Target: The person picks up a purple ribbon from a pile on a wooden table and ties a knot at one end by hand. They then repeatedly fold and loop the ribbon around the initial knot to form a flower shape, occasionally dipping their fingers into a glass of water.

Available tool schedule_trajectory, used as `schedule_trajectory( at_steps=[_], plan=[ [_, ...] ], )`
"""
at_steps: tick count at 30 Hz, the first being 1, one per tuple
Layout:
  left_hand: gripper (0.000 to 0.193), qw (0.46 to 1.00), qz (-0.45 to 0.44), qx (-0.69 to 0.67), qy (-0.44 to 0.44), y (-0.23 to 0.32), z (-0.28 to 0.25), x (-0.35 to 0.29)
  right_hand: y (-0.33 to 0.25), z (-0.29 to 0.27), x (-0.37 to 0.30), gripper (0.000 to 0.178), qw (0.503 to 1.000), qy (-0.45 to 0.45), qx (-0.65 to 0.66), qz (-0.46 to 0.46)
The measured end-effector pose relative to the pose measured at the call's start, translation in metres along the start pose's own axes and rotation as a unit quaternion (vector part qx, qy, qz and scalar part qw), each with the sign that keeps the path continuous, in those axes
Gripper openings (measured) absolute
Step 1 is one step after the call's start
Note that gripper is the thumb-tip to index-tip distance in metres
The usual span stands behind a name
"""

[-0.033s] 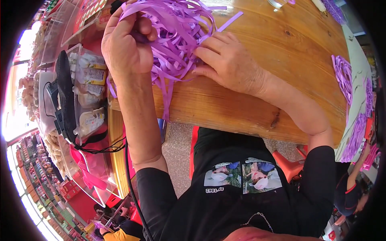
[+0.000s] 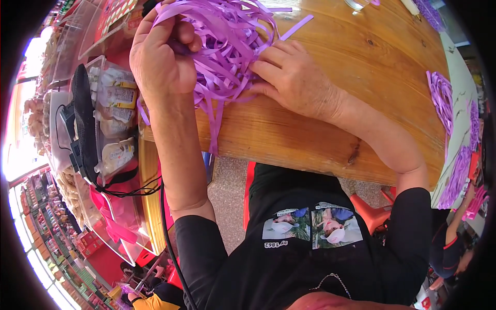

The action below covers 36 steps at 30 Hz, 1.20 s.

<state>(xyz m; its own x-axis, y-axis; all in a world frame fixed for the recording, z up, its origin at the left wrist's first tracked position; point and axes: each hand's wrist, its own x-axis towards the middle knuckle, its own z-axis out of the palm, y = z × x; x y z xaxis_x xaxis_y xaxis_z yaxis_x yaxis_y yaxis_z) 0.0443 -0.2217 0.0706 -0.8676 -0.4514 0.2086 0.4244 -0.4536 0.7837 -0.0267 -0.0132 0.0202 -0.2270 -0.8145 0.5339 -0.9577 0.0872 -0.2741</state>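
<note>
Gripping glossy purple ribbon strips [image 2: 227, 46] | hands: left hand [image 2: 163, 59], right hand [image 2: 297, 77] | grained wooden table [image 2: 361, 67]

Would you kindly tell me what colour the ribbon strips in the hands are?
Purple, a light lilac shade; the ribbon strips show best in the head view.

Bright daylight is filling the picture. The strongest light is glaring in from the left edge, washing that side out to white. The wooden surface [image 2: 361, 88] is shining softly and the hands are casting only faint shadows. Straight edges are bending near the round black rim, and things there are looking blurry.
</note>
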Motion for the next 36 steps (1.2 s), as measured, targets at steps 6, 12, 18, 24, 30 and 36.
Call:
schedule_trajectory(
  at_steps=[6, 12, 18, 24, 30, 36],
  plan=[
    [0.021, 0.978, 0.068, 0.142, 0.139, -0.002, -0.011, 0.011, 0.006, -0.012, 0.003, 0.017, 0.996, 0.032, 0.077, -0.008],
    [0.041, 0.939, 0.055, 0.213, 0.264, 0.016, -0.061, 0.005, 0.016, -0.098, 0.016, 0.013, 0.848, 0.176, 0.467, 0.176],
    [0.054, 0.667, 0.26, 0.645, 0.268, -0.002, -0.011, -0.004, 0.004, -0.157, 0.015, 0.02, 0.744, 0.335, 0.54, 0.206],
    [0.048, 0.834, 0.282, 0.461, -0.114, -0.052, 0.1, -0.032, -0.005, -0.153, 0.011, 0.023, 0.871, 0.075, 0.417, 0.25],
    [0.023, 0.821, 0.211, 0.492, -0.197, -0.077, 0.094, -0.043, 0.014, -0.196, -0.011, 0.03, 0.562, 0.222, 0.783, 0.147],
    [0.022, 0.805, 0.161, 0.558, -0.119, -0.069, 0.08, -0.049, 0.051, -0.226, -0.069, 0.019, 0.722, 0.167, 0.638, 0.208]
  ],
)
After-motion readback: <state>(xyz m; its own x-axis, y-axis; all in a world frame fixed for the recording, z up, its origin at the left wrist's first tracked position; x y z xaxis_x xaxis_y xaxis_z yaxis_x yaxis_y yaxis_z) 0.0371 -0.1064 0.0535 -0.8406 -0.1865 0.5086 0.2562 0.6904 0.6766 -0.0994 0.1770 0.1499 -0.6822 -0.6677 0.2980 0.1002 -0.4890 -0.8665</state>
